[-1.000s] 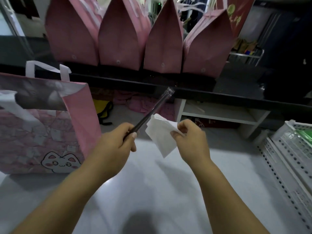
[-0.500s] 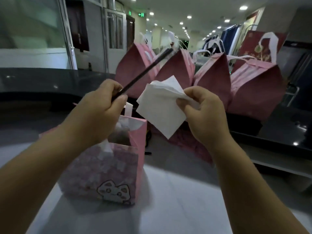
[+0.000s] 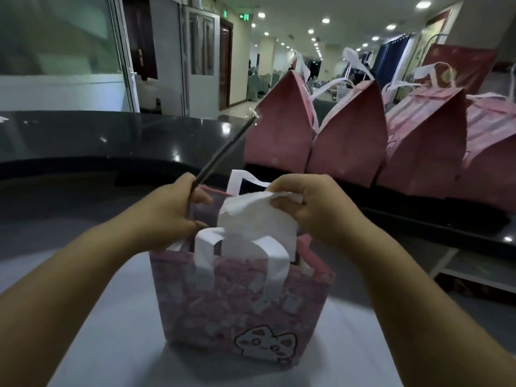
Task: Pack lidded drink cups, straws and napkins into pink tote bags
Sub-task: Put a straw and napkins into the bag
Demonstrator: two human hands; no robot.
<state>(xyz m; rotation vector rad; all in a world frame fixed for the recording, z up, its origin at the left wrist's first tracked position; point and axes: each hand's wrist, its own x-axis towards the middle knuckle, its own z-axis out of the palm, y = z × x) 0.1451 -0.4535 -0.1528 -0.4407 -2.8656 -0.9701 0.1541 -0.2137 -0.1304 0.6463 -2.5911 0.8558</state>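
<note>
Head view: both hands over an open pink tote bag point(image 3: 240, 308) at lower centre — straw and napkin going in.

Closed pink bags point(image 3: 349, 135) line the dark counter point(image 3: 83, 141) at upper right. The right hand point(image 3: 312, 208) pinches a white napkin point(image 3: 257, 219) above the bag's mouth; the left hand point(image 3: 173, 210) grips a dark straw point(image 3: 223, 152) — slanting up-right.

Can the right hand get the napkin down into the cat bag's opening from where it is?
Probably yes. The right hand holds the napkin right over the open mouth of the cat bag. The near handle arches in front, and the left hand, gripping the straw, holds the rim.
</note>
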